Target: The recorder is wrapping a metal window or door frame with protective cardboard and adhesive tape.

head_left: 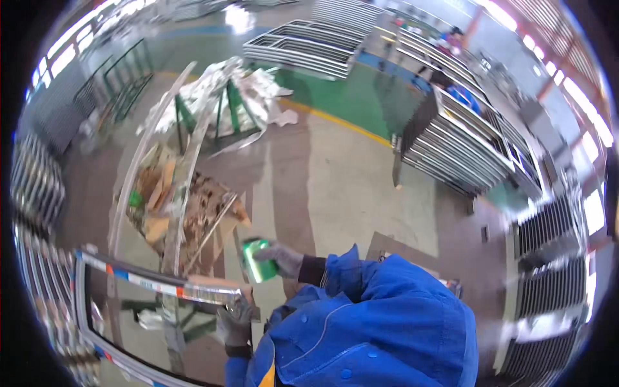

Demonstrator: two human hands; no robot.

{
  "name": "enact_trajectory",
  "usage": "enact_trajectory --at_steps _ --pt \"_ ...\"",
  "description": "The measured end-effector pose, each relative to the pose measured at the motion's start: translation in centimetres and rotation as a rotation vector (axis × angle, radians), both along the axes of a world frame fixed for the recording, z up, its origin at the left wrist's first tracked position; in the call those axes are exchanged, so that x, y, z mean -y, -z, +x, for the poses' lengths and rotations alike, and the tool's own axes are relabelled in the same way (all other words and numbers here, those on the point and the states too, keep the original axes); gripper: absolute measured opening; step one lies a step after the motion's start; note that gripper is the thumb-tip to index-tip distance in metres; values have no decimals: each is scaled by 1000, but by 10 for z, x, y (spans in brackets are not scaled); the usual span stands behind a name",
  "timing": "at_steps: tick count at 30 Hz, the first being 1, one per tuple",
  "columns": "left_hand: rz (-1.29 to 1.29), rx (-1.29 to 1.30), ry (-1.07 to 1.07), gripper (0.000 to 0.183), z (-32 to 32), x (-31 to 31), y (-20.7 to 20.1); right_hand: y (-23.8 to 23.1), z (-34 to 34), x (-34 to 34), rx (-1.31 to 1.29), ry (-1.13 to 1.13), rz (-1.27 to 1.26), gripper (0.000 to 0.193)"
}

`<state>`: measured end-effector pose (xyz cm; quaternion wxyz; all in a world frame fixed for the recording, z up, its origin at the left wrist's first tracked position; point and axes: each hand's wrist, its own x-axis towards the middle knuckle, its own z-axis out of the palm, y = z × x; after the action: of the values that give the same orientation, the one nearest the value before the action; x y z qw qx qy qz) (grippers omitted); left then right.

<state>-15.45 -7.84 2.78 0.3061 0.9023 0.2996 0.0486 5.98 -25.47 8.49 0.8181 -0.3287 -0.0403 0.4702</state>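
My right hand [284, 258], in a grey glove, is closed around a shiny green roll [258, 259] that looks like tape. It holds the roll in the air just beyond the near end of a rectangular metal frame [148, 284]. A printed strip in white, blue and red runs along the frame's upper side, with a silvery stretch towards my hand. My left hand [233, 324], also gloved in grey, is closed on the frame's right corner. Some of its fingers are hidden by the frame.
Two long rails [187, 168] run away from me under the frame. Cardboard scraps [203, 206] lie on the floor there, and white sheeting [238, 97] is heaped beyond around green stands. Stacked metal frames [454, 145] stand at right; further racks line the left edge. People work far right.
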Motion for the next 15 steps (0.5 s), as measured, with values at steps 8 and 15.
enact_trajectory --at_steps 8,15 --pt "14 -55 67 54 -10 -25 39 8 -36 -19 346 -91 -108 72" --pt "109 -105 30 64 -4 -9 15 19 -45 -39 731 -110 -256 79"
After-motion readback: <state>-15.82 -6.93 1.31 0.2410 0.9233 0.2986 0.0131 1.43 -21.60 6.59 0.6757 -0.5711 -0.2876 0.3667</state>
